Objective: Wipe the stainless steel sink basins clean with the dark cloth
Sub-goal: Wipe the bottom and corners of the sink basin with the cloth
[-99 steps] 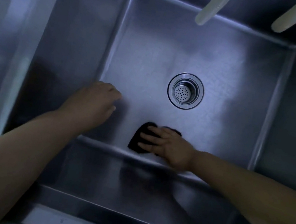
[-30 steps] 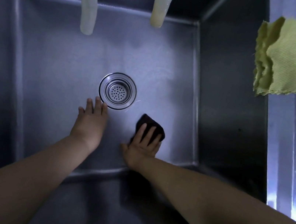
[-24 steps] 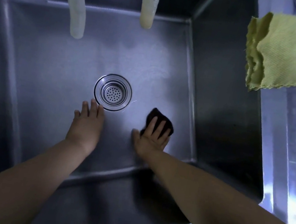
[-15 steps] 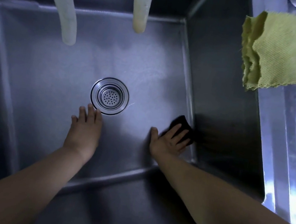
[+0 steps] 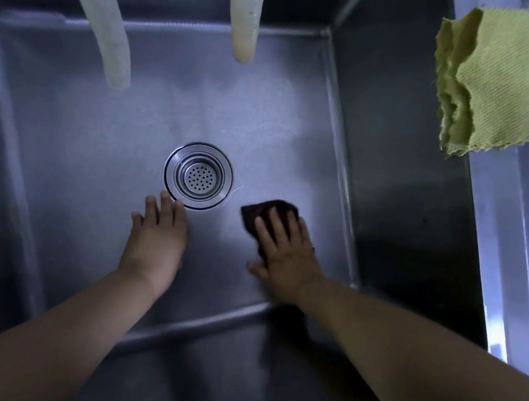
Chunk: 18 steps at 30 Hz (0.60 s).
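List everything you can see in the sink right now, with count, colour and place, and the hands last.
sink basin: one, stainless steel, fills the view.
drain strainer: one, shiny metal, middle of the basin floor.
hoses: two, pale cream, hanging in from the top edge, ends above the floor.
dark cloth: one, near black, on the floor right of the strainer.
yellow cloth: one, yellow-green, draped over the right rim.
left hand: flat on the floor, fingertips at the strainer's edge.
right hand: fingers straight, pressing the dark cloth down.
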Available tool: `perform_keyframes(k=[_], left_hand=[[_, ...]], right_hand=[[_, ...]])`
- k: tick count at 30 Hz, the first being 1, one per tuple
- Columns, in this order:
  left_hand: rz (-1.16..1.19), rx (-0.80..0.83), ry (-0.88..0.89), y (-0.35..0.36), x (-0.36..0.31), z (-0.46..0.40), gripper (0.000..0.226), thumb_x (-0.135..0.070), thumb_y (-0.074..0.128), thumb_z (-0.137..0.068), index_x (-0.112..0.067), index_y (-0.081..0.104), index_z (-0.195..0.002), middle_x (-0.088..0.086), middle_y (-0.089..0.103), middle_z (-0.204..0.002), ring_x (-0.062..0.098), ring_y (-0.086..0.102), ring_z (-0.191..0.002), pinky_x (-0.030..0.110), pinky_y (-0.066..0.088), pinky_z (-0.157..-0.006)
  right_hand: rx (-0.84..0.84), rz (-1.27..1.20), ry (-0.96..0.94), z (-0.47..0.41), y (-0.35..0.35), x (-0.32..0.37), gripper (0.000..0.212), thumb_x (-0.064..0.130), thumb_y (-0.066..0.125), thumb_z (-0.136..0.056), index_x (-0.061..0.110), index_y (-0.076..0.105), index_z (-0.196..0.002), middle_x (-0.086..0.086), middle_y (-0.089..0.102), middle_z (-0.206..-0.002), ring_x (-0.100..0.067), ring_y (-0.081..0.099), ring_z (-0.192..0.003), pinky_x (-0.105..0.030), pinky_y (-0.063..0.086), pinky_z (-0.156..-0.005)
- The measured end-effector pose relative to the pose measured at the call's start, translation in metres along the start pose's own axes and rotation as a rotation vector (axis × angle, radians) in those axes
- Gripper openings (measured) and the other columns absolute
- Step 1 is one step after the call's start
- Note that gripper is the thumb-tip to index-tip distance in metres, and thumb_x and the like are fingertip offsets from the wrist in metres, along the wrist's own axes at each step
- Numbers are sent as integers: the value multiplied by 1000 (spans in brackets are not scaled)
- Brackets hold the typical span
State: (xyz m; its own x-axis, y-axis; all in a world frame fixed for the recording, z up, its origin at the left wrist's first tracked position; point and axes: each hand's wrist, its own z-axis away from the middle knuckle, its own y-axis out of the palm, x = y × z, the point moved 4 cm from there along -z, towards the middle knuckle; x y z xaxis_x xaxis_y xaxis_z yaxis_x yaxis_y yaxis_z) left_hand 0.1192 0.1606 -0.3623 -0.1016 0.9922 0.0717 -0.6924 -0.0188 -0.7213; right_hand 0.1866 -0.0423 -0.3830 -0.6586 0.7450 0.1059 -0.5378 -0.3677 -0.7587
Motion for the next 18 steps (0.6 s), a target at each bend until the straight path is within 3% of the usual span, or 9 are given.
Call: perform_keyframes(k=[3,6,8,10,12,16,18], left_hand=[[15,3,2,1,0,0,93,-37,60,-87,2,0,-146,29,2,-153,45,14,-140,50,28,-109],[48,9,-6,-1,0,4,93,-35,61,-86,0,0,-147,27,0,-154,44,11,-141,49,26,-110],[102,-12,-44,-2,-1,9,91,-35,62,-86,-2,3,-147,24,0,-155,42,8,-142,49,24,-111],[241,-77,-97,-7,-10,13,93,-38,64,-82,-4,8,-148,22,1,-156,38,3,-143,52,17,-113],[396,-223,-12,-20,-35,7,91,-39,64,-79,-6,14,-149,20,4,-157,32,0,-145,48,6,-115],[419,-340,423,-48,-121,-28,73,-37,46,-93,-8,11,-150,13,7,-158,23,3,-146,33,-3,-117],[341,-382,450,-51,-147,-48,75,-43,40,-95,-5,5,-149,13,3,-158,24,-3,-146,35,-9,-116]], right_hand=[[46,33,76,-7,-13,-30,86,62,35,-90,29,-28,-138,-10,-23,-155,-37,-23,-140,-40,-27,-105],[166,12,-18,2,-41,-36,78,57,34,-93,27,-12,-148,-11,-18,-157,-35,-15,-143,-41,-8,-115],[165,8,-80,12,-74,-40,63,46,38,-97,23,14,-150,-10,0,-159,-33,16,-141,-40,22,-115],[66,50,-83,27,-110,-49,48,38,39,-98,21,35,-142,-9,32,-150,-31,47,-121,-39,44,-95],[-55,200,-47,39,-140,-61,33,31,40,-97,18,47,-127,-7,56,-125,-29,58,-102,-34,46,-78],[-108,420,8,47,-161,-80,29,15,46,-90,19,49,-119,-4,62,-108,-28,62,-94,-32,41,-65],[-154,405,19,46,-165,-82,31,12,46,-89,20,50,-119,-4,63,-104,-29,63,-89,-31,37,-60]])
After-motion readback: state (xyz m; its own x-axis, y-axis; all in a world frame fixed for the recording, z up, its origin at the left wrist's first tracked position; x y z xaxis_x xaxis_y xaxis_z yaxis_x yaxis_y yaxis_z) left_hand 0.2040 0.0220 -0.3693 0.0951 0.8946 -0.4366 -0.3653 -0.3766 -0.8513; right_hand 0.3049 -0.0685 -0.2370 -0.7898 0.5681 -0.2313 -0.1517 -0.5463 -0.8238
